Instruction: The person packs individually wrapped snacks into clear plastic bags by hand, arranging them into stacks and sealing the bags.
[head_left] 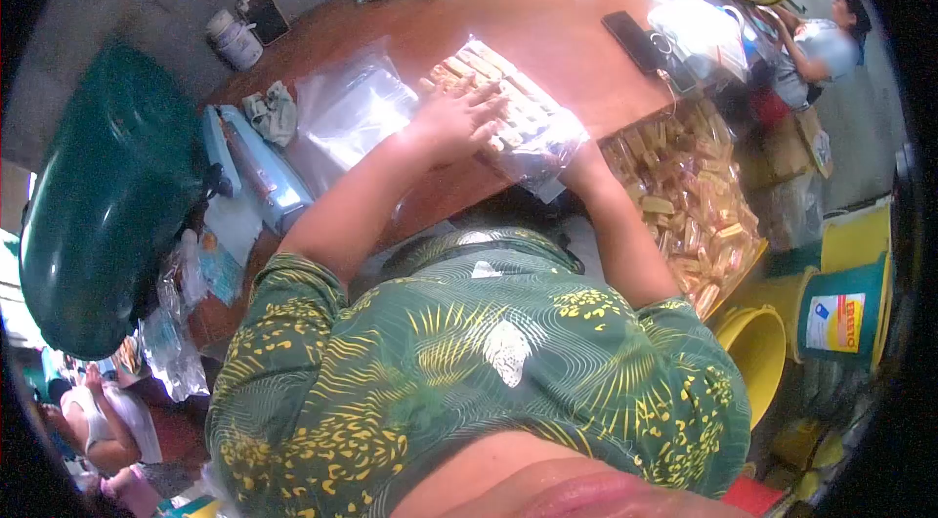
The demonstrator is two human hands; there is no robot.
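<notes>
A clear plastic bag [550, 140] filled with rows of pale stick-shaped pieces [503, 83] lies on the brown table in front of me. My left hand [457, 119] rests flat across these pieces, its fingers spread apart. At the bag's near right end, my right hand [583, 168] grips the plastic; its fingertips are partly hidden by the film and glare. Left of the filled bag is a stack of flat clear bags [357, 107]. To the right, a large heap of small wrapped golden-brown packs [689, 200] fills a tray-like area beside my right forearm.
A blue-and-white sealer-like device [256, 166] and a crumpled cloth [272, 114] sit left. A phone [633, 41] lies at the right, a white jar [234, 39] at the back left. Yellow buckets [757, 352] stand right. Other people [821, 44] are farther off.
</notes>
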